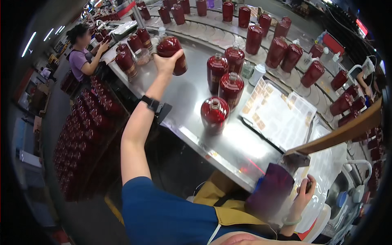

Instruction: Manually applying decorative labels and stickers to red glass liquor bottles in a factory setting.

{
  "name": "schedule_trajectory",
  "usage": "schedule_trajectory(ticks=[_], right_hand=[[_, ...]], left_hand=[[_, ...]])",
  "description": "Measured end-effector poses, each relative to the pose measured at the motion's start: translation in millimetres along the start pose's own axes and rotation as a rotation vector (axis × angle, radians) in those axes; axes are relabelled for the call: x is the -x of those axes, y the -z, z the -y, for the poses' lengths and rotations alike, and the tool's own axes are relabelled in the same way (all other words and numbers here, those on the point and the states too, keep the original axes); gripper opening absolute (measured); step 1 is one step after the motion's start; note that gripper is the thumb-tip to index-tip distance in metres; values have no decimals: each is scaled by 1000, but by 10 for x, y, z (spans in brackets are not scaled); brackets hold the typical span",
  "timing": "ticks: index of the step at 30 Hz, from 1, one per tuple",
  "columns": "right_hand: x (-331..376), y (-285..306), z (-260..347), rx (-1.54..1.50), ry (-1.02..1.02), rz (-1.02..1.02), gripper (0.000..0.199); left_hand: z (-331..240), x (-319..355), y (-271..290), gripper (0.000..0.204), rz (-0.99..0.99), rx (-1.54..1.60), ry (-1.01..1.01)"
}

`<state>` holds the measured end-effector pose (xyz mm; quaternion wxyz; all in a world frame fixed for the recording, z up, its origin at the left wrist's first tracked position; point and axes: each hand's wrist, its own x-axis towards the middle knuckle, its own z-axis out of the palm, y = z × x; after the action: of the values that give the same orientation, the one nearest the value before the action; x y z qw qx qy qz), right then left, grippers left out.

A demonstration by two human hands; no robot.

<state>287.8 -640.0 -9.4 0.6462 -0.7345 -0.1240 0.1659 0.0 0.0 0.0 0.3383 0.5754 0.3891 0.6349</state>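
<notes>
My left hand (166, 63) reaches to the far side of the metal table, its fingers wrapped round a dark red glass bottle (179, 65) that is turned with its base up. Several other red bottles stand near it, among them a bottle (125, 61) at the table's left end. Closer to me stands a red bottle (215, 114) with an open neck, beside a small group of similar bottles (231, 86). At the lower right, my right hand (303, 198) is closed on a small dark rounded thing, too small to name. A dark purple shape (271, 192), blurred, lies next to it.
A white tray (281, 116) with small tan labels lies on the table (188, 110). Behind it a conveyor (204, 34) carries red bottles. A wooden bar (343, 128) juts in from the right. Crates of bottles (87, 139) and a person in purple (79, 59) are at left.
</notes>
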Motion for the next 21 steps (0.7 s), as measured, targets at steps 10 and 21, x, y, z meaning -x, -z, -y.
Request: schedule_trajectory(ticks=[10,21], right_hand=[[102,-10,-88,299,68,-331,18],[152,-321,-46,138,69,-110,25]], left_hand=[[1279,-992,-1080,84,-3,-133,59],[909,-513,-994,99,-69,-312,-82]])
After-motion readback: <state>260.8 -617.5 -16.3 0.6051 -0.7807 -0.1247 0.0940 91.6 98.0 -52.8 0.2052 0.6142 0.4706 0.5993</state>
